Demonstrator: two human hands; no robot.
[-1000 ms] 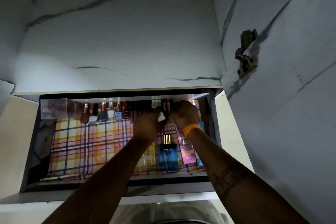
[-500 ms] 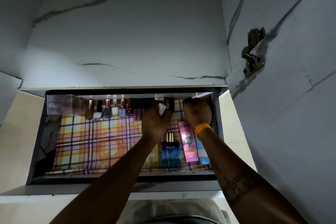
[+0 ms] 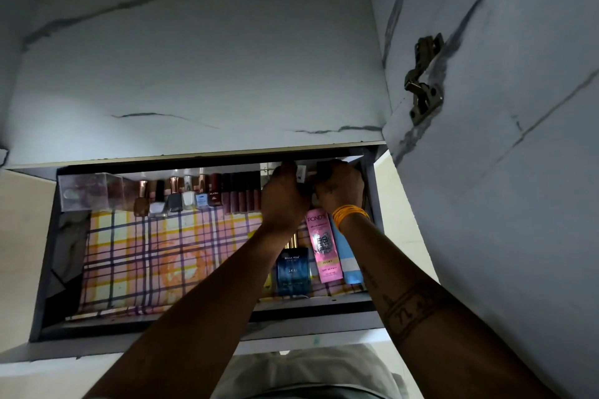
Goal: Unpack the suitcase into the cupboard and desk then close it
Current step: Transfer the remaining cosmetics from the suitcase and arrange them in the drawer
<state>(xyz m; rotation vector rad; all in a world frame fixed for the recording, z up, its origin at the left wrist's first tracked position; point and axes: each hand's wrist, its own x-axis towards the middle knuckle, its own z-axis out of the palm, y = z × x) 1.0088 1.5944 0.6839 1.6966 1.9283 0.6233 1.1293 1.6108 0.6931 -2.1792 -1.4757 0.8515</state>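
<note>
The left hand (image 3: 285,196) is reached to the far right corner of the open drawer (image 3: 48,269), its fingers curled round a small white item (image 3: 301,173) whose kind cannot be made out. Just to its right, the right hand (image 3: 340,188), an orange band at the wrist, is curled on something dark at the back wall; what is held there cannot be told. The two hands are almost touching.

The step in hand is judged to be the placing of small cosmetics in the back row of the cupboard drawer. The suitcase is not in view, so how much is left to unpack cannot be judged. For the next move, the held pieces would need to be set upright in the narrow gap at the far right and let go gently, since the neighbouring bottles could easily be knocked over.

The drawer is lined with a checked cloth (image 3: 155,253). Along its far edge, from left to right, a clear plastic box (image 3: 87,193), a row of nail polish bottles (image 3: 175,197) and a close row of dark lip gloss tubes (image 3: 243,196) are seen. Nearer, at the right, a blue perfume bottle (image 3: 293,270), a pink Pond's tube (image 3: 324,246) and a pale blue tube (image 3: 351,266) are laid side by side.
</note>
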